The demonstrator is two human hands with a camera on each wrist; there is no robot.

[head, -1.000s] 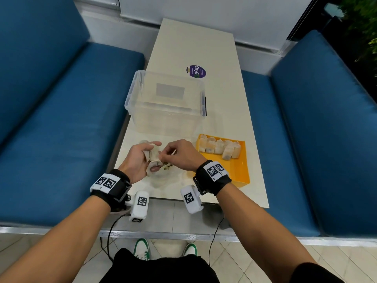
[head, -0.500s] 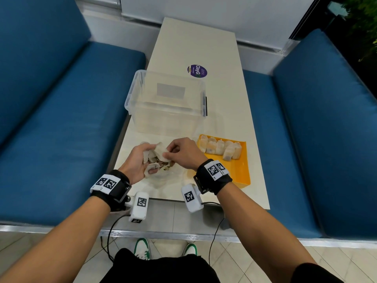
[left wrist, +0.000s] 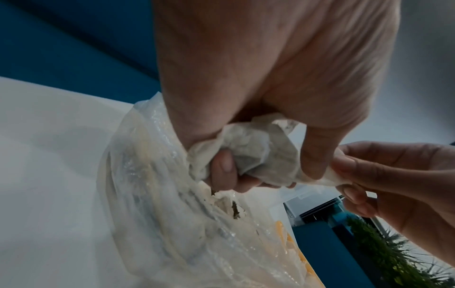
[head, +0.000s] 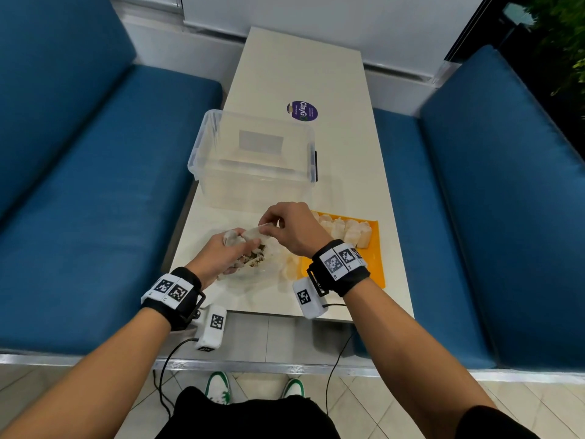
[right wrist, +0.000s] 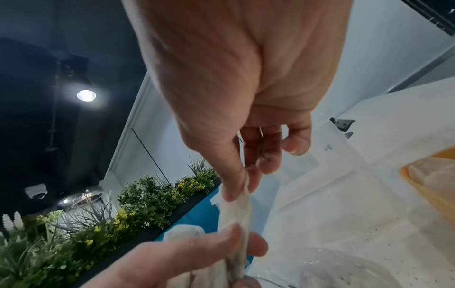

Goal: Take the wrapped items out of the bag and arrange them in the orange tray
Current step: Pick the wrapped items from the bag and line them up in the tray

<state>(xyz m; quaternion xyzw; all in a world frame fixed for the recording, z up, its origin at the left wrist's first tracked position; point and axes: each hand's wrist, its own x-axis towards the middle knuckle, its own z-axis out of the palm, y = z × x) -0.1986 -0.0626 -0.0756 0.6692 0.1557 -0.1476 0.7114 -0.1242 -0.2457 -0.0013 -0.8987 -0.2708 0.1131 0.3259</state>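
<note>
Left hand [head: 221,255], lower centre of the head view: fingers curled round a crumpled white wrapped item [left wrist: 248,154] and the gathered mouth of the clear plastic bag [left wrist: 152,204]. Right hand [head: 294,228], just right of it and slightly higher: thumb and fingertips [right wrist: 234,187] pinching a loose end of the same wrapper, stretched taut between both hands. Bag: slumped on the cream table [head: 348,160] below the left hand, dark flecks inside, contents otherwise unclear. Orange tray [head: 375,258], right of centre in the head view, partly behind the right wrist: row of pale wrapped items [head: 348,231] standing side by side along its far edge. Clear plastic bin [head: 253,160], centre frame, beyond the hands. Round purple sticker [head: 302,111], upper centre on the table. Blue bench seats [head: 95,201], left and right edges.
</note>
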